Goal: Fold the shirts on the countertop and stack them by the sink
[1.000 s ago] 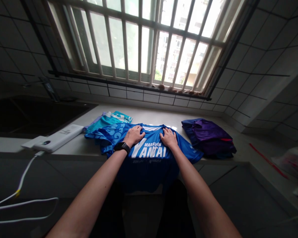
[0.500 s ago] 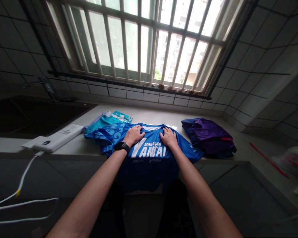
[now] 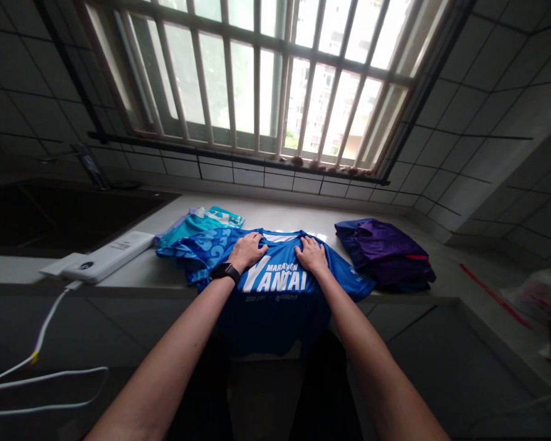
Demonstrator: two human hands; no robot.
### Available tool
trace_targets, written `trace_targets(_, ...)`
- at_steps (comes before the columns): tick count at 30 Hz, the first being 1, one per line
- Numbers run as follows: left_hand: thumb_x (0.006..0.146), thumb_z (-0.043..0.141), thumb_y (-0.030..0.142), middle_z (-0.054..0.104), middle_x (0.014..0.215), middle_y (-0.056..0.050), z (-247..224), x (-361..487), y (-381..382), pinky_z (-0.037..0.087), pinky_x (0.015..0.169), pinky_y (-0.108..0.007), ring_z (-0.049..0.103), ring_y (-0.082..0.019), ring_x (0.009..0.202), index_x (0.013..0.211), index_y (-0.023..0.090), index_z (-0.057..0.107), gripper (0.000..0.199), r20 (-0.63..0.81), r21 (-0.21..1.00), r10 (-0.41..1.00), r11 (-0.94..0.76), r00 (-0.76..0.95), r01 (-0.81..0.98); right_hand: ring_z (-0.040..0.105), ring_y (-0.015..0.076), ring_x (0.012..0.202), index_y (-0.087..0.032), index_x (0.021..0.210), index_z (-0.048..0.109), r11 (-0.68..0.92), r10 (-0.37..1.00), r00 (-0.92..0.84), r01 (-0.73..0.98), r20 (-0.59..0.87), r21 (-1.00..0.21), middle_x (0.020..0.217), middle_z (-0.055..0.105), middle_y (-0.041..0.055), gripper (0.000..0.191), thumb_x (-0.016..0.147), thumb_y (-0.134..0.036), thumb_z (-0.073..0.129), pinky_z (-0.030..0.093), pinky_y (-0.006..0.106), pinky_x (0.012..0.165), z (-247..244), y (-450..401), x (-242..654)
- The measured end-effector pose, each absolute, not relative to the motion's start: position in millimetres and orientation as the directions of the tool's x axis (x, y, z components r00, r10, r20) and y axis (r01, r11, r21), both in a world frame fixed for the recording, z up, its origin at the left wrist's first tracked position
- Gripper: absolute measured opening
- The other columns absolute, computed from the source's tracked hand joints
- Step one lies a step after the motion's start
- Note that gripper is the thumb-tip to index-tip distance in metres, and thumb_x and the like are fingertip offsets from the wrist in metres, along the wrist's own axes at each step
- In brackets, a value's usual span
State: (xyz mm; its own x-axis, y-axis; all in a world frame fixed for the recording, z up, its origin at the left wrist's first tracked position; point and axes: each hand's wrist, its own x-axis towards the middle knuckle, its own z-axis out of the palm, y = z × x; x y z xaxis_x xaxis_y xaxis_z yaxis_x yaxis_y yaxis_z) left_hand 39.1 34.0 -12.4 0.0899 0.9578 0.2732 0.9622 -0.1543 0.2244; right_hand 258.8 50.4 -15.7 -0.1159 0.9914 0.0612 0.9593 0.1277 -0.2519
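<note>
Left hand (image 3: 248,251) and right hand (image 3: 311,255) lie flat on blue shirt (image 3: 275,306)
Fingers are spread and released, grasping nothing; the shirt hangs over the counter (image 3: 275,214) edge, between teal shirt (image 3: 202,223) and purple clothes (image 3: 383,254)

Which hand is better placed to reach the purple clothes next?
Probably the right hand. It lies flat on the blue shirt on the side nearest the purple clothes, while the left hand rests farther away, beside the teal garment.
</note>
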Motion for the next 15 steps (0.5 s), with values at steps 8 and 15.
trace_targets(8,0.096,0.047,0.036,0.062,0.145,-0.014,-13.4,38.7,34.1,0.044,0.114,-0.033,0.058,-0.028,0.133,0.131,0.013,0.066,0.046,0.286,0.233,0.955,-0.152,0.082,0.961,0.024,0.0236,0.157,-0.016,0.164,0.031,0.128,0.991,-0.118,0.961,0.056,-0.247,0.171,0.028,0.0085,0.066,0.104,-0.045,0.03,0.016,0.047,0.128,-15.2,50.3,258.5)
trace_targets(15,0.096,0.047,0.036,0.063,0.145,-0.015,-14.5,38.5,35.9,0.044,0.114,-0.036,0.059,-0.029,0.133,0.132,0.012,0.066,0.047,0.282,0.225,0.955,-0.153,0.086,0.962,0.024,0.0243,0.157,-0.017,0.164,0.031,0.132,0.991,-0.125,0.965,0.044,-0.228,0.171,0.027,0.0086,0.066,0.105,-0.046,0.028,0.017,0.048,0.127,-14.7,51.1,258.7)
